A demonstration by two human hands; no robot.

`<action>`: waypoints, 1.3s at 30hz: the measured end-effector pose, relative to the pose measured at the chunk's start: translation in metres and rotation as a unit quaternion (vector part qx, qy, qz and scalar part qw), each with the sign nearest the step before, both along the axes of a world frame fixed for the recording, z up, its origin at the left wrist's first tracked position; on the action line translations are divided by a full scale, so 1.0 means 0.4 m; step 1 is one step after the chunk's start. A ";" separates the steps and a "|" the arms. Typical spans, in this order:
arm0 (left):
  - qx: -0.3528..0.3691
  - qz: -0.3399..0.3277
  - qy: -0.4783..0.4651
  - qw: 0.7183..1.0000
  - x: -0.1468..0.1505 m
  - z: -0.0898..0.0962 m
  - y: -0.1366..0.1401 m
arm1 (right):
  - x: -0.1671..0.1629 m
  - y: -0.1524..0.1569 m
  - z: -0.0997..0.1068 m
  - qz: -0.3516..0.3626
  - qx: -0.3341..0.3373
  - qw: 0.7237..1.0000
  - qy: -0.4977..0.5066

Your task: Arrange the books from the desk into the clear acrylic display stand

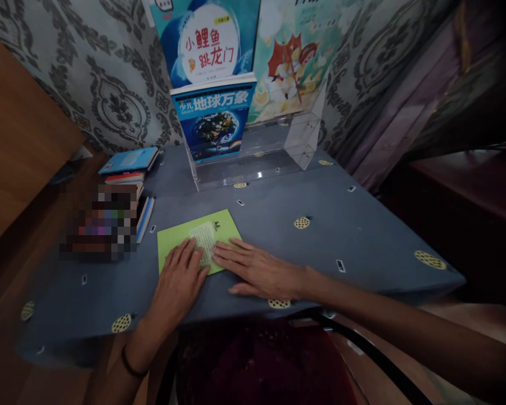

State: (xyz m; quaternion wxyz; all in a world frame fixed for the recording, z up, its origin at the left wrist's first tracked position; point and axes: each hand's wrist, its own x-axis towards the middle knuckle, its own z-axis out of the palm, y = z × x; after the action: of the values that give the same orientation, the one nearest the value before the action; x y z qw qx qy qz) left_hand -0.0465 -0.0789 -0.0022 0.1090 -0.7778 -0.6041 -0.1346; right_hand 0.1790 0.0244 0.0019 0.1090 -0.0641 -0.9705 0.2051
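Note:
A thin book with a lime-green cover (225,225) lies flat near the table's front edge, a pale panel of small print on its face. My left hand (181,275) rests flat on the book's left part, fingers stretched out and pointing away from me. From the right, my right hand (259,270) reaches across with its fingers extended over the book's right part. Neither hand grips anything. Parts of the cover are hidden under both hands.
A clear acrylic stand (253,174) at the back holds a blue earth book (219,126) in front of two taller picture books. Stacked books (130,160) lie at the left, beside a blurred patch. The blue tablecloth (320,247) has a pineapple print; a chair (261,360) stands in front.

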 end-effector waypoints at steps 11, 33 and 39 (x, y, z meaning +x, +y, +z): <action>-0.059 -0.050 0.068 0.995 -0.012 0.017 0.009 | -0.038 0.175 -0.003 -0.068 -0.086 0.994 -0.004; -0.054 0.076 -0.480 0.872 -0.149 0.212 0.112 | -0.185 0.229 0.042 -0.187 -0.560 0.717 0.370; -0.017 0.062 -0.651 0.757 -0.133 0.209 0.129 | -0.218 0.168 0.057 -0.143 -0.647 0.663 0.348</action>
State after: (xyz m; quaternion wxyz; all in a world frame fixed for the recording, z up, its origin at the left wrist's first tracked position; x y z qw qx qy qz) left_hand -0.0996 -0.0273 0.0813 -0.3154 -0.4654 -0.5785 -0.5910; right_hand 0.0919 0.0915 0.0248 0.3976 -0.1803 -0.4635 0.7711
